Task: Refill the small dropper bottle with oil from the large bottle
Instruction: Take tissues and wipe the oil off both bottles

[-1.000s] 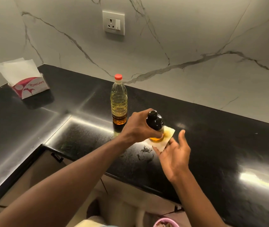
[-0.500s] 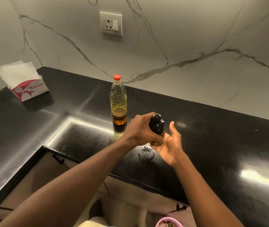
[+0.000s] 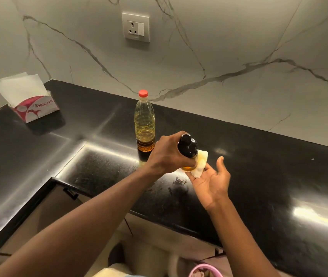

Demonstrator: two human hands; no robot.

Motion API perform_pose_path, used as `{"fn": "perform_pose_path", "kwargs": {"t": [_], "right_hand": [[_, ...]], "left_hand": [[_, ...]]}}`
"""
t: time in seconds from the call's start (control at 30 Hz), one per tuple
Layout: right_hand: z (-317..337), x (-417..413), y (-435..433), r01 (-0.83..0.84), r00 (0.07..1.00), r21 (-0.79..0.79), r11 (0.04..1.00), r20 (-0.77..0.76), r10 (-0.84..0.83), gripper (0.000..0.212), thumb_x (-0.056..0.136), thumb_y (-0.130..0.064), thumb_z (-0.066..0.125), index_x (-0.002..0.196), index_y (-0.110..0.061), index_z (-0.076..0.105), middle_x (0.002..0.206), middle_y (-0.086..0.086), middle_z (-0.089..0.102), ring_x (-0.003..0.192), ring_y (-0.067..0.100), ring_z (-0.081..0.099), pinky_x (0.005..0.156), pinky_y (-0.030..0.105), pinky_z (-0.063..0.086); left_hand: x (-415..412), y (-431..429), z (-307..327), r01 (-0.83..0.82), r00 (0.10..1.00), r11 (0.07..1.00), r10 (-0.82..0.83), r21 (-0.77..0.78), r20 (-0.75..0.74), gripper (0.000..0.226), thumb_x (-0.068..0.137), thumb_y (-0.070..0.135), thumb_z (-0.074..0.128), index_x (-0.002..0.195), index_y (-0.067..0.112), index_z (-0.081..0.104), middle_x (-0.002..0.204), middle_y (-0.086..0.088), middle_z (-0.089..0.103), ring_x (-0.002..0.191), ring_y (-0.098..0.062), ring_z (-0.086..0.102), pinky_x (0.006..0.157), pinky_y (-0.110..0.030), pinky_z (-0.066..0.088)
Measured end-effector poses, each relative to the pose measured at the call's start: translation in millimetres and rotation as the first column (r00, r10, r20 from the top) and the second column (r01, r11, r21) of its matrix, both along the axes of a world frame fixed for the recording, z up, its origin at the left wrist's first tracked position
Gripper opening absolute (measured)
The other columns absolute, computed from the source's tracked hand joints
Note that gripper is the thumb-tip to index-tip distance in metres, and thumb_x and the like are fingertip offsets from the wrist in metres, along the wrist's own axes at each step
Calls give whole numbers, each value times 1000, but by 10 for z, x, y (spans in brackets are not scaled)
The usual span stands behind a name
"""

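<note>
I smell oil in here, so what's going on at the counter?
A person is holding the small dropper bottle, its black cap on, in the left hand. The right hand lies open, palm up, with a tissue against the bottle's base, apparently wiping it. The large oil bottle stands capped on the black counter behind, with a tissue box at the far left.

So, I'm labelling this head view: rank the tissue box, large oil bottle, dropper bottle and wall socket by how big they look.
1. tissue box, counting its raised tissue
2. large oil bottle
3. dropper bottle and wall socket: alike; the bottle is nearer and partly covered by the left hand.
</note>
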State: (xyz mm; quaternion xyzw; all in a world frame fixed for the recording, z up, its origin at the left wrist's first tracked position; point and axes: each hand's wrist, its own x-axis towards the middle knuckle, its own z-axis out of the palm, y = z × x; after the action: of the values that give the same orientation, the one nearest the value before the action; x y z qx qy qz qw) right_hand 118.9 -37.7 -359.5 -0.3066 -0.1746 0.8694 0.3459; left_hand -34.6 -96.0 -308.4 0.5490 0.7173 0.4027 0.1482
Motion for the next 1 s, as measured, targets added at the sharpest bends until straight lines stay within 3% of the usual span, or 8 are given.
{"fn": "perform_pose_path", "kwargs": {"t": [0.1,0.23,0.4,0.6,1.0], "right_hand": [[41,-17,35,22,999,13,1000,-27,-22,86,99,-68,37,137,7,55,135,30,61,130,41,58,113,52,43],[7,-64,22,-37,999,37,999,-18,38,92,97,-74,34,137,5,56,138,28,60,136,39,53,121,51,33],[-53,-22,-108,-114,993,39,993,15,113,93,96,-75,35,141,4,53,140,26,60,133,37,56,120,51,33],[11,91,-128,-62,998,70,996,5,62,93,97,-73,35,141,7,51,140,29,58,134,41,55,120,53,33],[-48,87,-219,-73,997,64,995,-12,74,96,95,-76,35,142,6,51,141,28,58,134,39,55,120,52,33]], "left_hand": [[37,4,-5,-4,1000,1000,4,-11,11,70,60,41,97,120,29,64,105,9,74,96,-11,70,85,-35,63],[98,-23,-5,12,999,1000,-11,-25,38,64,60,41,95,116,30,65,102,11,73,95,-10,70,83,-34,63],[51,-64,-29,-6,999,1000,7,-13,41,66,61,37,96,118,26,66,102,10,74,94,-9,70,82,-30,63],[-15,-64,-15,-29,998,999,29,-15,62,67,61,35,98,118,24,66,103,9,74,95,-9,70,83,-24,61],[-5,-57,20,-24,996,1000,26,-18,81,66,60,35,98,117,26,66,101,11,73,95,-9,70,83,-28,62]]}}
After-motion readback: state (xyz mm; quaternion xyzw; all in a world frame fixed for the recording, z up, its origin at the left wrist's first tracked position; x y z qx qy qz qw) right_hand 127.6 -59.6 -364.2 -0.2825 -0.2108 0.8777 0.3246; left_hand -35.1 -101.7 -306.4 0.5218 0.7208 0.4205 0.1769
